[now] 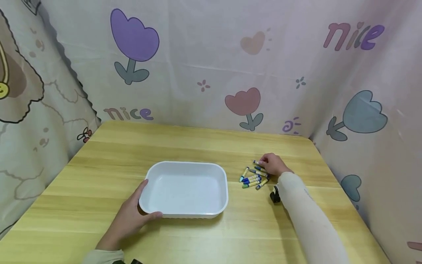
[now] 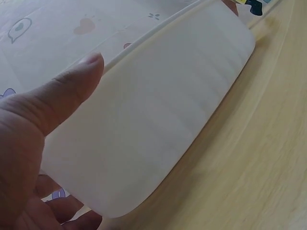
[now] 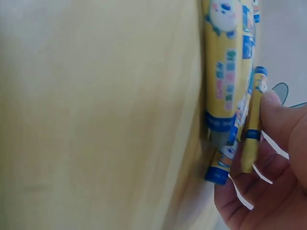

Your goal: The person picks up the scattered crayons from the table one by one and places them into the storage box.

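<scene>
A white plastic tray (image 1: 186,189) with rounded corners stands on the table, its inside bare. My left hand (image 1: 130,214) grips its near left corner, thumb along the near rim and fingers round the left side. In the left wrist view the thumb (image 2: 67,91) lies against the tray's outer wall (image 2: 158,105). Right of the tray, my right hand (image 1: 273,164) pinches a yellow-wrapped crayon (image 3: 253,122) between thumb and fingers, at the far edge of a loose pile of several crayons (image 1: 252,179). The crayons have blue-banded yellow wrappers; their tips include blue, green and brown.
The wooden table (image 1: 211,242) reaches back to a printed cloth curtain (image 1: 197,66), which also hangs at both sides. A black wrist camera (image 1: 275,195) sits at the right sleeve, close to the pile.
</scene>
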A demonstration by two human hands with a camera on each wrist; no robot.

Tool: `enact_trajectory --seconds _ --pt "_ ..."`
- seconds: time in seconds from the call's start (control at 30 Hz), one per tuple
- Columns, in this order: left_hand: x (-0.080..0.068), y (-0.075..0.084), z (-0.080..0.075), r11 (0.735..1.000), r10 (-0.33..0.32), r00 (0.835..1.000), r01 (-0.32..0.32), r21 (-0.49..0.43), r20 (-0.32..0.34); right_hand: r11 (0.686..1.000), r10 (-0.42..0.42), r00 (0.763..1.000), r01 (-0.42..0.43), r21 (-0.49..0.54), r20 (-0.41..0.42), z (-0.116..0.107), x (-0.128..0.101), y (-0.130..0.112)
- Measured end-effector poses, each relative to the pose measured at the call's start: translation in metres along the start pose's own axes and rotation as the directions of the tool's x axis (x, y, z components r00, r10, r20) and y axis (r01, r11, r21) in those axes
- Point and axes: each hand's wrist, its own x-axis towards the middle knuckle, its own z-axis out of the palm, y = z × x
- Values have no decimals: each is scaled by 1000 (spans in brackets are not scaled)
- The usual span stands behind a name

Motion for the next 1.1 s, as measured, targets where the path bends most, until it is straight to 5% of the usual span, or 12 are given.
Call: enact_trajectory --seconds 0.6,1.1 --pt "0 1 0 1000 -6 1000 6 -13 11 992 -31 994 18 121 107 -16 -2 -6" --pt "0 3 0 1000 -16 1000 16 -4 7 932 -77 950 -39 362 302 -27 -3 -22"
